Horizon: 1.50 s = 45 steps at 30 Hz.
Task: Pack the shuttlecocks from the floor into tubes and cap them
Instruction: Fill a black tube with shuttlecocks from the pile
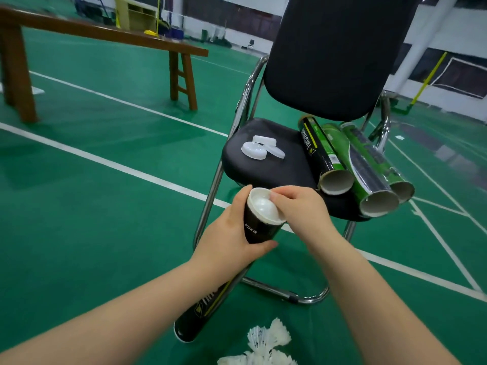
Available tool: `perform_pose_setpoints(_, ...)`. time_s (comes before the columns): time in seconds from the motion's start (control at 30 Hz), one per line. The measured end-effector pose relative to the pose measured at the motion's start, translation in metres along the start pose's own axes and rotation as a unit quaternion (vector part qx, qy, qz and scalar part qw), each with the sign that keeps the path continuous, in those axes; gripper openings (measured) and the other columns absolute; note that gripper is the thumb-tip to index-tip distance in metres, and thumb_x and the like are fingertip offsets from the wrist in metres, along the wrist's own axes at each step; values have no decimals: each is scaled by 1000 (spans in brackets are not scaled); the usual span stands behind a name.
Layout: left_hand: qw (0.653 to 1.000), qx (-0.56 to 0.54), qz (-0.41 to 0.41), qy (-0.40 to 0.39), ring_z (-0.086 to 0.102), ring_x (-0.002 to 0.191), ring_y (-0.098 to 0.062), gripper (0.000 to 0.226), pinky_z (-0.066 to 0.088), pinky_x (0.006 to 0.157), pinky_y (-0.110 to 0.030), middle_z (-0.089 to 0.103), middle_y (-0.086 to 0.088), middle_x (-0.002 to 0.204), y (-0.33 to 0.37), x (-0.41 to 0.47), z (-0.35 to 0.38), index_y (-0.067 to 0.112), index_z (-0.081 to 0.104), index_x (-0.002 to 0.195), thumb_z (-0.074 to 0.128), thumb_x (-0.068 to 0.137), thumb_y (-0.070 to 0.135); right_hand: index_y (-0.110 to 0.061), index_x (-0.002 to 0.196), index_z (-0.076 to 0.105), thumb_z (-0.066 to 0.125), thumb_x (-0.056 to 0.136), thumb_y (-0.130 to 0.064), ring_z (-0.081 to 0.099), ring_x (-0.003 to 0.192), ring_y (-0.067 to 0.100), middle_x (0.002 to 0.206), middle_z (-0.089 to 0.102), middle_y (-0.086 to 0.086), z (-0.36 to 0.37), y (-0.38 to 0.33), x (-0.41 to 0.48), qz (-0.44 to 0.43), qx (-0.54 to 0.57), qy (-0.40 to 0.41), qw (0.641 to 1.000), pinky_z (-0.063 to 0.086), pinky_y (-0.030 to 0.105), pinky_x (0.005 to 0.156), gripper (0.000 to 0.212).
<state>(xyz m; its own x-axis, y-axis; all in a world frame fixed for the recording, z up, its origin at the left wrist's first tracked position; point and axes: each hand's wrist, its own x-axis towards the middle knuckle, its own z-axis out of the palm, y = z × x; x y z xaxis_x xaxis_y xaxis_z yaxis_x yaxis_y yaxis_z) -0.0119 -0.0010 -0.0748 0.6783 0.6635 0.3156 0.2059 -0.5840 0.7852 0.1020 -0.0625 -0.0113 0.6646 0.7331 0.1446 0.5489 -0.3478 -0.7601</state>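
**A:** what's the person got on, arm-wise?

**B:** bare skin tbh. L hand (229, 233) & R hand (303, 206) both bare, forearms (118, 312) bare right to the frame edge, smooth-looking afaict.

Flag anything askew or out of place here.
Three open tubes lie on the chair, their mouths jutting past the seat edge, so they might roll off. The white cap on the held tube looks slightly tilted, not fully seated.
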Motion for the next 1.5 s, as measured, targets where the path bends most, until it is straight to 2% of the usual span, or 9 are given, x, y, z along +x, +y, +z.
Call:
perform_pose_setpoints(0.13,1000,11,11,-15,54,107,-16,105,36,77,-20,53,8,127,-2,-14,-8,64,-7,126,77,69,41,-11,82,70,49,86,-13,54,76,26,77,65,9,2,-11,-11,-42,-193,-58,978,39,30,60,21)
perform_pose_setpoints(0.23,1000,20,7,-22,54,102,-18,93,36,76,-21,55,5,121,-7,-21,-14,56,13,132,78,68,39,-20,106,67,48,84,-4,59,95,27,98,67,7,15,-19,-18,-70,-271,-86,956,44,30,73,33)
perform_pose_setpoints(0.37,999,34,3,-7,55,94,-20,82,38,71,-25,55,4,110,-14,-21,-22,34,24,127,79,67,37,-26,116,62,43,87,-9,55,99,20,111,64,0,27,-24,-21,-40,-169,-92,980,45,29,80,39)
perform_pose_setpoints(0.47,999,32,-8,17,56,90,-20,78,39,68,-27,56,4,104,-17,-17,-26,35,20,118,77,66,40,-25,111,60,44,89,-37,55,101,20,106,60,-2,35,-34,-23,33,-57,-125,990,50,40,87,30)
perform_pose_setpoints(0.57,999,31,-19,29,60,91,-25,81,40,67,-28,60,-1,107,-24,-17,-26,24,25,124,80,67,38,-24,121,52,49,84,-52,54,106,22,113,57,1,43,-36,-26,62,-45,-154,985,47,38,91,46)
perform_pose_setpoints(0.83,995,-19,-86,55,51,80,-20,79,31,61,-21,54,-1,97,-50,-29,-23,16,30,129,79,68,21,-28,135,42,53,84,-49,50,113,20,129,54,2,85,-21,-29,39,-38,-139,989,37,26,80,56)
perform_pose_setpoints(1.07,991,-29,-100,80,52,80,-22,80,36,65,-24,52,1,95,-61,-33,-27,16,28,133,78,70,18,-24,134,43,51,86,-48,49,108,21,127,51,5,101,-20,-21,-28,-73,-135,988,35,29,77,55)
perform_pose_setpoints(1.3,994,-16,-89,57,55,85,-21,85,40,69,-27,51,2,104,-67,-40,-31,13,16,139,74,76,18,-17,137,35,42,91,-49,44,117,25,138,35,7,107,-24,-27,-54,-101,-175,978,34,31,81,56)
perform_pose_setpoints(1.5,992,-25,-121,19,56,97,-17,99,42,79,-23,56,-2,119,-56,-59,-34,15,3,147,73,77,17,-18,139,30,57,78,-60,52,108,30,131,43,11,97,-27,-52,-6,-62,-202,977,44,34,74,79)
